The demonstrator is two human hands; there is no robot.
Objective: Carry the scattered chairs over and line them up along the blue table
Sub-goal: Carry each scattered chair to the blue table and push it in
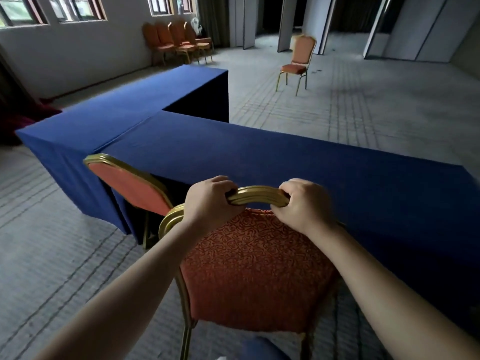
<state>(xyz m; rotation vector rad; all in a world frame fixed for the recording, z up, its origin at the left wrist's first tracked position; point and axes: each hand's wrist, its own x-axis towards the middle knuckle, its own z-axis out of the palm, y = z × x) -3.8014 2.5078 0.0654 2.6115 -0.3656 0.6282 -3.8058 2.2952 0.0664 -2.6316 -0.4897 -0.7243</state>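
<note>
Both hands are on the near chair (254, 268) at the blue table (285, 157). The left hand (207, 201) and the right hand (306, 203) each grip the gold top rail. Their fingers curl over the rail, 1 hand at either end of the arch, with the forearms reaching in from the bottom corners of the view.

The near chair stands upright, its red patterned back toward the camera and its front toward the long side of the table. The backrest hides the seat, so it cannot be told whether the seat touches the tablecloth.

Just to the left, a second chair (127, 183) is pushed in at the same side of the table, near the corner. Its backrest is angled, and its gold frame sits close beside the near chair's left shoulder. Whether the 2 frames touch cannot be told.

The table is made of 2 cloth-covered sections set in an L. 1 section runs across the view in front of the person and the other runs away toward the far wall.

Beyond it, a lone chair (298, 61) stands on the grey floor (363, 105), well apart from the table. A row of chairs (179, 40) lines the far wall below the windows (78, 9), with something white at its right end, too small to identify. Grey partitions (428, 27) stand at the far right.
</note>
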